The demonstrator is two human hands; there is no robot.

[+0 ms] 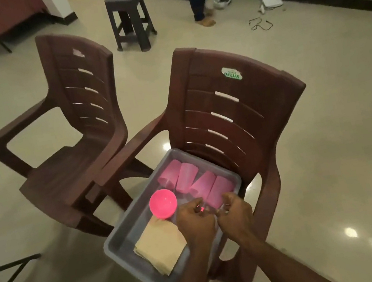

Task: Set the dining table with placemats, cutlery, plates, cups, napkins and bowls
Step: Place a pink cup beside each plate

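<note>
Risk, tub: the grey plastic tub [120, 239] is sitting on the seat of the nearer brown plastic chair [236, 107] with its near end jutting past the seat edge; I judge that pressing down at that end could be tipping it off.
Risk, cups: four pink cups [197, 183] are lying on their sides, touching in a row; a nudge could be setting them rolling.
Risk, small items: both hands are working close together over something thin, and a loose hold could be dropping it back into the tub.
Tub contents: the cups at the far end, a pink bowl [163, 203] just beside them, a stack of folded beige napkins [160, 246] at the near end.
Left hand [195, 223]: fingers are curling around a small item; what it is, I cannot tell.
Right hand [233, 212]: fingers are bending likewise, its grip clenched or not I cannot tell.
Task things: all are lying in the tub; no bench is showing.
Neighbouring chair [58, 128]: standing beside, holding nothing.
</note>
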